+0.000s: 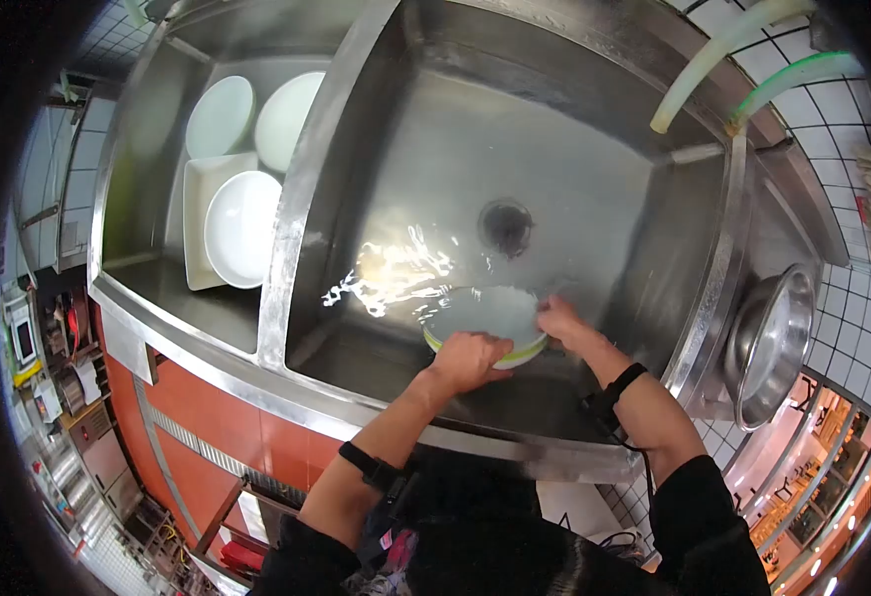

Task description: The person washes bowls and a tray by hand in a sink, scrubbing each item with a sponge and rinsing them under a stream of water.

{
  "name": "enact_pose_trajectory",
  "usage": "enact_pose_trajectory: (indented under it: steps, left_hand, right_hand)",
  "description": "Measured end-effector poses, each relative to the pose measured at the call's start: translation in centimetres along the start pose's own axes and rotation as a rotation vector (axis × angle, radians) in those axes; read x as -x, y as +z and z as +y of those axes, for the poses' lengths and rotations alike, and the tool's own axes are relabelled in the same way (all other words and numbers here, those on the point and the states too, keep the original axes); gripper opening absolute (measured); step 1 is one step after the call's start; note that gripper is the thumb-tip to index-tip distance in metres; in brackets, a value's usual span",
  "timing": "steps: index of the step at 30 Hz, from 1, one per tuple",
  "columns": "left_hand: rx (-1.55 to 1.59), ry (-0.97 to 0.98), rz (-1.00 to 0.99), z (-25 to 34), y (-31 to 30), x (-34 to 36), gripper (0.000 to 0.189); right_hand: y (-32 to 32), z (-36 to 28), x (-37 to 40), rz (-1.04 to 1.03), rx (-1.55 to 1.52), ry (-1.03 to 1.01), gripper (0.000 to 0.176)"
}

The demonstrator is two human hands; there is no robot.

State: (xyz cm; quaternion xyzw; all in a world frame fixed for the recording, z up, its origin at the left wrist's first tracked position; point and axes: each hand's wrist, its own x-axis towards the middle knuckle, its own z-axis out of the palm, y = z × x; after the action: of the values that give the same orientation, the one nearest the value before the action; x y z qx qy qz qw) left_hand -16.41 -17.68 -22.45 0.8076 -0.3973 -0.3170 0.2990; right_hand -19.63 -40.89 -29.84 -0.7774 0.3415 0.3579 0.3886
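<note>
In the large basin of a steel sink (301,199), a white bowl with a yellow-green band (485,313) lies tilted, partly in the water. My left hand (468,358) is closed on the bowl's near side, the thumb toward its edge. At the bowl's right edge, my right hand (561,320) has its fingers bent and pinched against the rim. Some of those fingertips are hidden by the hand itself. Rippling water with bright reflections surrounds the bowl, and the round drain (506,227) shows beyond it.
The left basin holds a white round bowl (243,228) on a square white dish (197,219), plus two round dishes (221,116) behind. A steel bowl (773,346) stands at the right. A pale hose (704,74) and a green hose (788,77) hang at the upper right.
</note>
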Motion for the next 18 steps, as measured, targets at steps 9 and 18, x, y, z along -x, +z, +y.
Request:
enact_pose_trajectory:
  steps: [9, 18]
  left_hand:
    - [-0.359, -0.189, -0.343, -2.0, -2.7, 1.5, 0.05]
    - [0.279, -0.485, 0.093, -9.2, -2.3, 4.4, 0.081]
  right_hand:
    - [5.1, 5.7, -6.3, -0.376, -0.221, 0.391, 0.036]
    - [9.8, 4.6, -0.2, -0.213, -0.757, 0.503, 0.023]
